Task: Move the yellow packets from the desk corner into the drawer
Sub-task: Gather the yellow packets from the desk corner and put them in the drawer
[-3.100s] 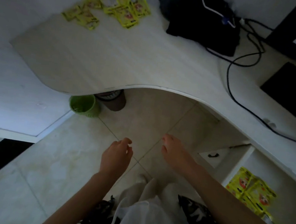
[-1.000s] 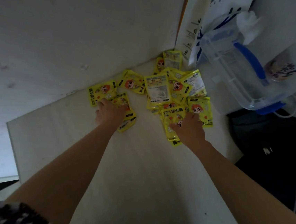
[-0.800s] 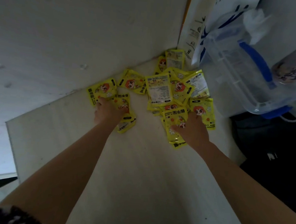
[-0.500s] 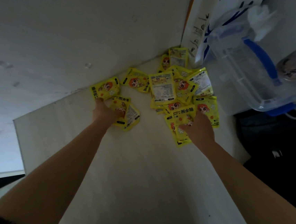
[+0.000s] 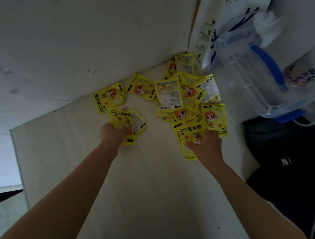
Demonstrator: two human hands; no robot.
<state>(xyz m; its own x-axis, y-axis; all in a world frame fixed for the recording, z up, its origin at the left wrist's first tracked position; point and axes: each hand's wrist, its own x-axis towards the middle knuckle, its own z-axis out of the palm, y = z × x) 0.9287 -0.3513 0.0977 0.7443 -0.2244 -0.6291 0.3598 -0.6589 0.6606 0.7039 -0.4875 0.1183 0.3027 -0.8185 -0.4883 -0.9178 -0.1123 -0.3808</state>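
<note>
Head view looks down along two bare forearms to the far corner of a pale desk (image 5: 146,185), where the yellow packets (image 5: 176,100) lie scattered against the wall (image 5: 64,43). They are flat, glossy sachets in bright yellow, most showing a cartoon face with orange-red hair and small white flowers, with black characters printed along one edge. A few lie back-up, showing a pale panel of fine print (too small to read). The main heap overlaps loosely in the corner itself; two packets lie apart to the left along the wall.

The left hand (image 5: 114,134) is curled closed around a small bunch of packets (image 5: 127,119), which fan out past its fingers, one with its printed back turned outward. The right hand (image 5: 206,145) presses down on the near edge of the heap, fingers bent over one packet (image 5: 188,134) that sticks out beneath the palm toward the camera; whether it actually grips this packet or only rests on it, I cannot tell.

Just right of the heap stands a clear plastic pitcher (image 5: 253,76) with a blue handle, and behind it a white bag (image 5: 238,9) with blue lettering. Dark objects (image 5: 292,171) fill the right edge, too dim to identify.
</note>
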